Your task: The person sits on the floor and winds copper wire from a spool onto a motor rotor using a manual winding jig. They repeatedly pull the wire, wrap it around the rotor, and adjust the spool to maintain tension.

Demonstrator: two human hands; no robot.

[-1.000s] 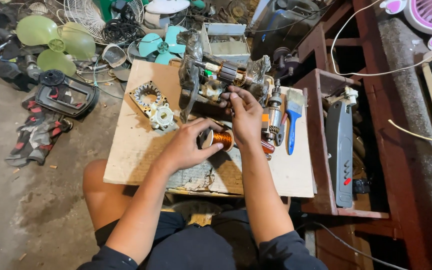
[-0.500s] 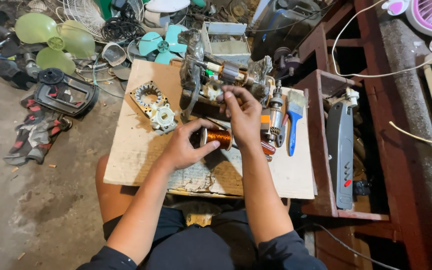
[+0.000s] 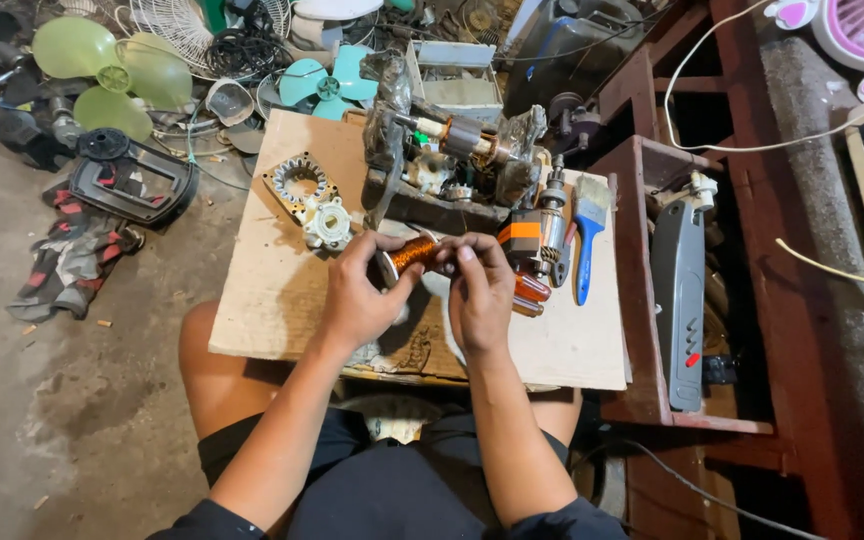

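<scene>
Head cam looking straight down: left hand (image 3: 357, 290) is wrapped around one end of a small spool of copper wire (image 3: 410, 254), fingers curled and pinching it, while the right hand (image 3: 480, 295) comes in from the other side with its fingertips pressed together on the spool's far end, maybe on a loose strand, too fine to tell. The spool sits just above the table (image 3: 272, 290), a plain wooden board across the person's lap, near its middle. My guess is that coil is fairly light but dense for its size, and the thin enamelled wire looks easy to kink or scratch, so the end flanges seem the safer place to take hold, not the windings. Just beside the right hand are orange-handled tools (image 3: 530, 292) and a blue-handled paintbrush (image 3: 586, 250). Behind the hands is a grimy winding rig with an armature (image 3: 457, 140) clamped in it. Left of that lie a metal stator ring (image 3: 297, 182) and a white plastic hub (image 3: 329, 222). Further out, on the concrete floor, there are green fan blades (image 3: 102, 70), a teal fan blade (image 3: 327, 82) and a wire fan guard (image 3: 177, 25), plus a dark wooden shelf unit (image 3: 642, 330) on the right.
</scene>
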